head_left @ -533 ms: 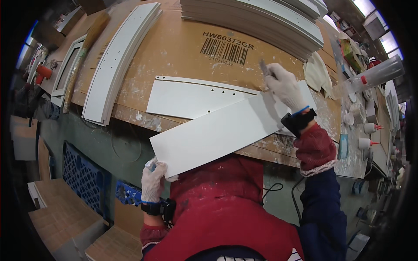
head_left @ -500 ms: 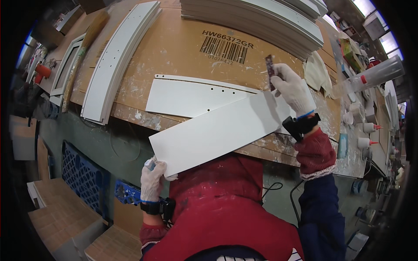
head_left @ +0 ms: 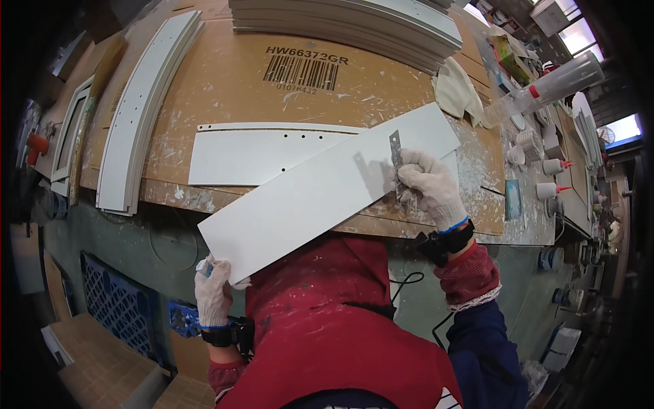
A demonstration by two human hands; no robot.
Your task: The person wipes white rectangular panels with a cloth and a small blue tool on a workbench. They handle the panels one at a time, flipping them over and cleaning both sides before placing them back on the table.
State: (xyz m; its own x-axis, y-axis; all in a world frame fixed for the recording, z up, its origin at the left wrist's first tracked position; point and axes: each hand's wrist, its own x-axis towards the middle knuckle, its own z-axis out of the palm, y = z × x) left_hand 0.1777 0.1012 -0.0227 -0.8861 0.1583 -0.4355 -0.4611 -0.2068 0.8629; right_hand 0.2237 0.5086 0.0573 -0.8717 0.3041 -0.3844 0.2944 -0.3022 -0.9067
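A long white panel (head_left: pixel 310 194) lies slantwise, its near left end jutting past the table edge in front of my red apron. My gloved left hand (head_left: pixel 214 293) is closed on that near corner; something small and pale blue-white shows at its fingers, too unclear to name. Pinched in my gloved right hand (head_left: pixel 434 189) is a thin, stained metal scraper blade (head_left: pixel 395 146), held upright over the right part of the panel and casting a shadow. Whether the blade touches the surface I cannot tell. Beneath the panel lies another white panel (head_left: pixel 235 158) with several small holes and a groove.
Cardboard (head_left: pixel 225 75) with paint spots covers the table. White panels are stacked at the back (head_left: pixel 354 27) and at the left (head_left: pixel 136 116). A cloth (head_left: pixel 458 92), a clear plastic cylinder (head_left: pixel 562 85) and glue bottles with red tips (head_left: pixel 550 189) are at the right. A blue plastic pallet (head_left: pixel 116 307) stands lower left.
My right hand has come nearer to me and left along the panel with the blade, uncovering the panel's far right end. My left hand keeps its hold. The whole view has shifted.
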